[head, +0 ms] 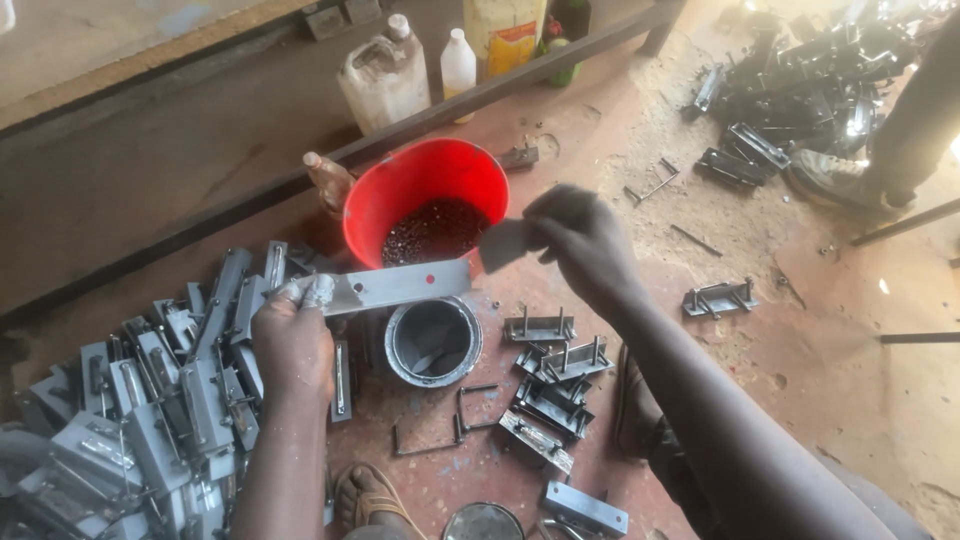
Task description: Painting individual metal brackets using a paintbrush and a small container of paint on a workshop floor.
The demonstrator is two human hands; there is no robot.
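Two heaps tell the progress: a large pile of grey painted brackets (150, 400) lies on the floor at the left, while a smaller group of bare metal brackets (550, 380) sits to the right, so by the look of it much of the coating is done and a fair share remains; a dark stack of more metal parts (800, 80) waits farther off near another person's shoe (835, 180). The left hand (292, 340) is closed round one end of a flat metal bar (395, 287), holding it level over the red bucket (425, 190) of dark red paint and above an open grey tin (432, 340); the right hand (580, 245) pinches a dark cloth or sponge (505, 243), fingers narrow, just beside the bar's far end; whether it touches the bar I cannot tell.
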